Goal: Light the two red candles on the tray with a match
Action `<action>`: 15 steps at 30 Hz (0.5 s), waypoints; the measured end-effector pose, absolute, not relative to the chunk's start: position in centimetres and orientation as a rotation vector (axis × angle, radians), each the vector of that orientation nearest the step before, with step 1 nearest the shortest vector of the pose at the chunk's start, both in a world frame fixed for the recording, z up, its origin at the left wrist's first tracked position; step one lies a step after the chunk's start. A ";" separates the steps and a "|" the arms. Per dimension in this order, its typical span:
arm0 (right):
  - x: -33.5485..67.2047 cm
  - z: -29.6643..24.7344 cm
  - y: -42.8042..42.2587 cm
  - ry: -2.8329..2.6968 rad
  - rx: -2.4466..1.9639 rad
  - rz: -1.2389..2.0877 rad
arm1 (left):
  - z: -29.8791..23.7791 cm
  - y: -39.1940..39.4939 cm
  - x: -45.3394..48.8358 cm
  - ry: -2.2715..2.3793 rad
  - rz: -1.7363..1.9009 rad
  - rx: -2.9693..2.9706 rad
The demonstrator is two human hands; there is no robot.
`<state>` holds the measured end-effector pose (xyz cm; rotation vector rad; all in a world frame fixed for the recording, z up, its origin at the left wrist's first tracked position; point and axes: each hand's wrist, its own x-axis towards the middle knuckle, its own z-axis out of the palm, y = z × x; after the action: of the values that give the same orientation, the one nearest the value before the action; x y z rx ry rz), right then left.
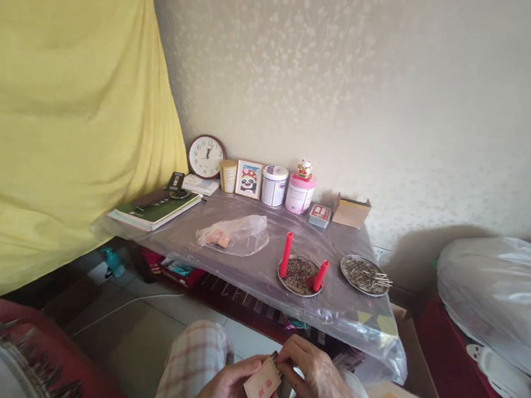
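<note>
A small tan matchbox [262,386] with red markings is gripped in my left hand [237,388], low in the view above my knees. Its upper end looks partly slid out, with dark tips showing there. My right hand [314,382] is closed, its thumb and fingers pinched at that end; what lies between them is hidden. Beyond my hands, on the low table, a round metal plate [296,289] full of seed-like bits carries a tall red candle [286,254] and a shorter, tilted red candle [320,275].
Right of the candles, another plate [349,276] holds dark bits and several thin white sticks. A clear plastic bag [245,235] and a green book [161,206] lie on the plastic-covered table [231,273]. A clock [206,156] and tubs [273,187] line the wall; a cardboard box [411,375] stands right.
</note>
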<state>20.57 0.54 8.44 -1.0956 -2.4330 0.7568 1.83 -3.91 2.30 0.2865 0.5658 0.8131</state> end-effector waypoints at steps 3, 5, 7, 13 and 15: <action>20.6 8.5 0.7 -2.470 -1.082 0.749 | 2.3 -3.8 1.7 0.571 0.786 0.295; 20.7 8.5 0.8 -2.486 -1.048 0.745 | 2.4 -3.7 1.6 0.586 0.766 0.276; 20.7 8.4 0.9 -2.507 -1.026 0.738 | 2.5 -3.6 1.5 0.596 0.750 0.257; 20.8 7.9 0.8 -2.568 -1.063 0.689 | 2.1 -3.6 1.5 0.587 0.773 0.359; 20.8 7.9 0.8 -2.578 -1.068 0.680 | 1.5 -3.5 1.6 0.579 0.790 0.407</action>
<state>20.79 0.83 7.89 -1.0681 -2.5777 0.6797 1.59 -3.49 1.46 0.4066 0.5792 0.7904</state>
